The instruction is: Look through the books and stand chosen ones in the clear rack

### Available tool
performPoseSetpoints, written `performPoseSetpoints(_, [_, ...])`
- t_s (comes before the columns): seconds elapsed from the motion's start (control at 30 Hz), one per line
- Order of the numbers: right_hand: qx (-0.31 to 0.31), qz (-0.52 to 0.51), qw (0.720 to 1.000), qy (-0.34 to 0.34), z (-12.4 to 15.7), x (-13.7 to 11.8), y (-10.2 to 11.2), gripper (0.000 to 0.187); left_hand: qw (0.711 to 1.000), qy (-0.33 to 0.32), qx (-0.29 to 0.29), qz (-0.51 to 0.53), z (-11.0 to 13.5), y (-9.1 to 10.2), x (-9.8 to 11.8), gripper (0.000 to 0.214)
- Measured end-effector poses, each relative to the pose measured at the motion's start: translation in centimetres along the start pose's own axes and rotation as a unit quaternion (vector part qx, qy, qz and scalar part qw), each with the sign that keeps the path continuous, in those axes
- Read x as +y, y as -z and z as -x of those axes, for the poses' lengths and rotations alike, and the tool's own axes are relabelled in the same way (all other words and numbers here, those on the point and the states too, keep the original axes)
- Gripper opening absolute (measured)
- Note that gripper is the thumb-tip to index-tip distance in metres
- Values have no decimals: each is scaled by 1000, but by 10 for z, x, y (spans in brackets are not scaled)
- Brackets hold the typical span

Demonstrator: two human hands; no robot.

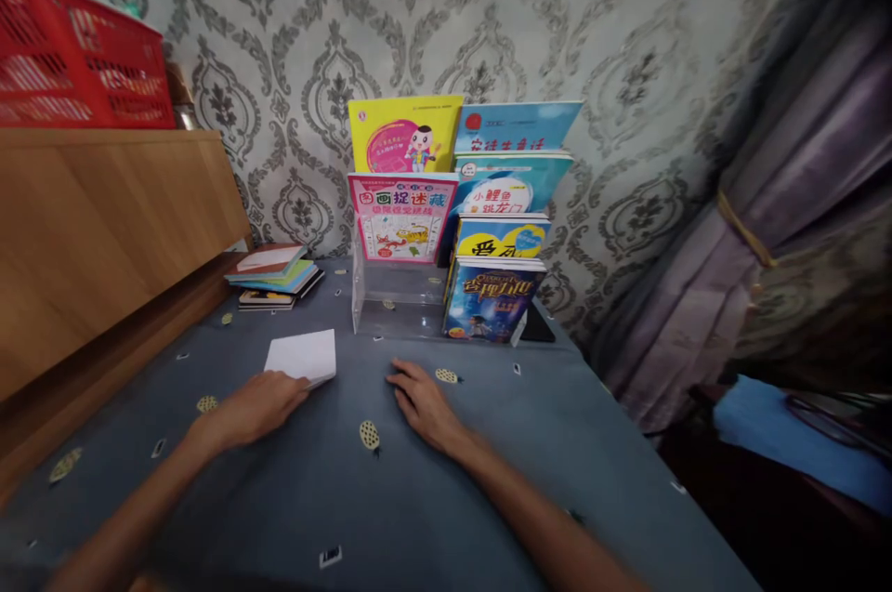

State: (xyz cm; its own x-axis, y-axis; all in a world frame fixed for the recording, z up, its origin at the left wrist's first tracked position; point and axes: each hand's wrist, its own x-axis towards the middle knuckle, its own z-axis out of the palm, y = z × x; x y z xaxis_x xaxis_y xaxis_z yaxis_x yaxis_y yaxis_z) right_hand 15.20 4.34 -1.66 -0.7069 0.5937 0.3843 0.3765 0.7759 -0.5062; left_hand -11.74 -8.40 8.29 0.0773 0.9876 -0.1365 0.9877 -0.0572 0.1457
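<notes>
My left hand (268, 401) grips the near edge of a small book with a plain white cover (301, 356), tilted slightly over the cloth; its thumb side is partly hidden. My right hand (424, 401) rests near the middle of the table with its fingers stretched out and holds nothing. Beyond both hands stands a clear acrylic tiered book rack (400, 318). On its left side are a pink picture book (406, 218) and a yellow book (405, 137). Its right side carries blue books, with a dark blue book (488, 299) in front.
A stack of books (275, 276) lies at the back left beside a wooden cabinet (111, 239). A red plastic basket (84, 53) sits on the cabinet. The table wears a grey-blue patterned cloth (293, 499). A tied curtain (725, 257) hangs on the right.
</notes>
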Motion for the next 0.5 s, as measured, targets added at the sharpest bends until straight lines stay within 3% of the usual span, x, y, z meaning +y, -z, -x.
performPoseSetpoints(0.07, [2,-7,1000,-7,0,-2,1,35,1000,3,-24,-2,4,-3,32,47])
performPoseSetpoints(0.13, [12,-29,999,-14,1,-1,3,37,998,-21,-5,55,5,-10,59,47])
performPoseSetpoints(0.23, [32,-83,996,-22,0,4,4,42,978,-103,3,181,2,-26,78,47])
performPoseSetpoints(0.33, [63,-123,989,-55,1,11,4,45,972,-140,19,190,-7,-43,67,45])
performPoseSetpoints(0.5, [93,-150,977,-122,4,12,7,41,994,-6,107,21,-20,-60,24,44])
